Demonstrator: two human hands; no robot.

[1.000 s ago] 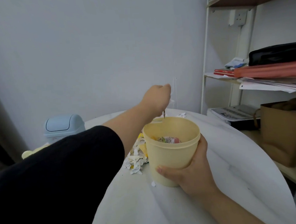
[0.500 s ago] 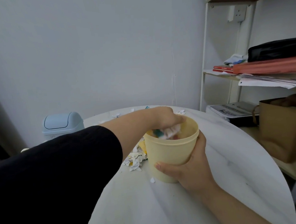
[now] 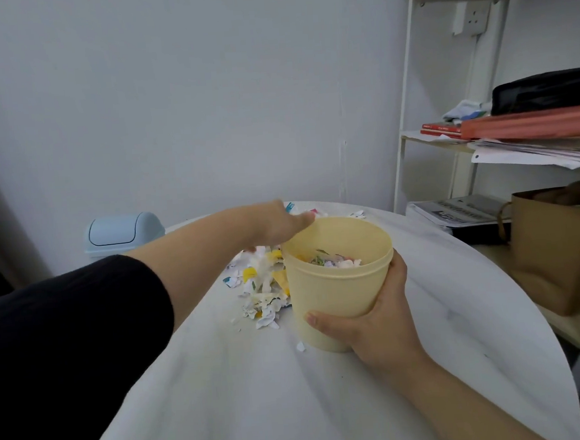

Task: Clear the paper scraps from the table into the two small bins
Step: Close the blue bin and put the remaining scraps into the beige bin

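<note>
Now the right hand grips the yellow bin low on its near right side, fingers and thumb wrapped round the wall. The bin appears to stand on the white table, with scraps already inside. The main pile of paper scraps lies just beside it on the left, up against its wall. A few stray bits sit at the far edge, and one small scrap lies near the bin's base. The left hand reaches over the far end of the pile by the bin's far left rim; its fingers are turned away and blurred, so I cannot tell whether they hold anything. To do this well, it should pinch a good clump, lift it clear over the rim and release low inside, while the right hand braces the bin against the pile. The blue bin stands at the far left.
</note>
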